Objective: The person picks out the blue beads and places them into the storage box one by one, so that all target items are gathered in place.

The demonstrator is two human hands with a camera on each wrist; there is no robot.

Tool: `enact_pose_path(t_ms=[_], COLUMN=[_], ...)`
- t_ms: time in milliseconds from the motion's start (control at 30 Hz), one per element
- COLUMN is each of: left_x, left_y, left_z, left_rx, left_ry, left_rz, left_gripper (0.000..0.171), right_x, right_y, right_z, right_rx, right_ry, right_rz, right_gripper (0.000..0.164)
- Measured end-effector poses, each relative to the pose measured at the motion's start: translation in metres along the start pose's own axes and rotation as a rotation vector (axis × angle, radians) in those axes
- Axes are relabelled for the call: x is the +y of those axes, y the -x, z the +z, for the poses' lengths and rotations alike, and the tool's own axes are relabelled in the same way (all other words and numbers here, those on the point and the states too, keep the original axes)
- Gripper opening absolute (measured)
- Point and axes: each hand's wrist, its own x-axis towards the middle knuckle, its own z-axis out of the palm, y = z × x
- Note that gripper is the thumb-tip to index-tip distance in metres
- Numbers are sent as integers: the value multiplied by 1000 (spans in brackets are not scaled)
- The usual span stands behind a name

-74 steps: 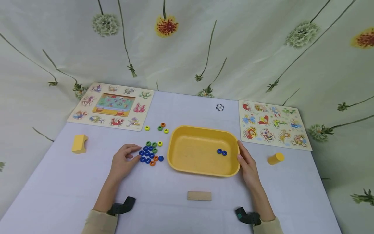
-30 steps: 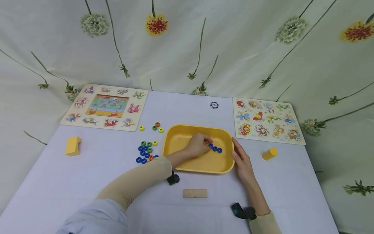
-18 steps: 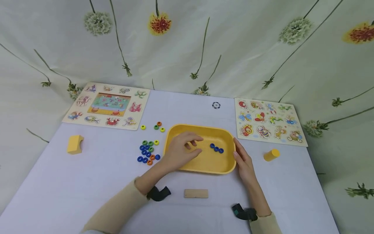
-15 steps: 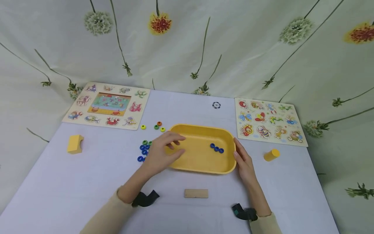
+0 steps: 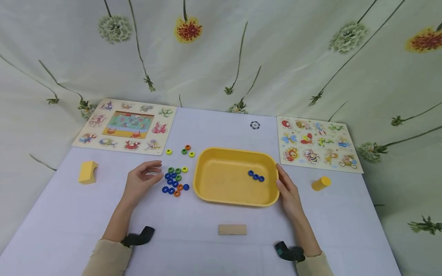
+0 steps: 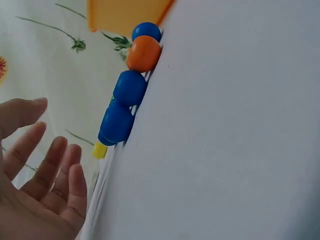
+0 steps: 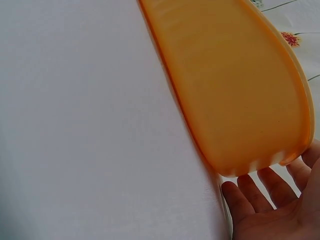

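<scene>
My left hand is just left of a cluster of blue beads, apart from them, thumb and fingers parted and loosely bent. Nothing shows between them in the left wrist view, where an orange bead stands among blue ones. Green beads and a yellow bead adjoin the cluster. In the yellow tray lie 3 blue beads in a short slanted row. My right hand rests against the tray's right end, fingers touching the outer wall and thumb at the rim.
Puzzle boards lie at the back left and back right. A yellow notched block stands left, a yellow cylinder right. A wooden strip lies in front, a round chip behind the tray.
My left hand left a third blue bead in the tray, then drew back left with fingers parted to beside the cluster. My right hand stays at the tray's end.
</scene>
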Motion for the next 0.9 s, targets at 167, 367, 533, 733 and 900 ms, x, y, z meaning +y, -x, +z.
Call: enact_pose_path(t_ms=[167,367,533,733,900], left_x=[-8,-12,-15,-14,-8], left_y=[3,4,6,5,5], left_z=[3,8,14,17,17], left_rx=[5,-4,15,31,33], left_ry=[-15,-208,-375,-470,-482], left_rz=[-84,-86,-61,-46,-63], left_gripper=[42,39,30,24,22], right_x=[0,1,1,1,2], right_y=[1,1,0,1,0], right_z=[0,0,1,1,0], right_rx=[0,1,-5,-7,-23], right_ry=[5,-4,-11,-10,-12], right_rz=[-11,-18,-22,-20,-43], right_gripper=[44,44,44,44,44])
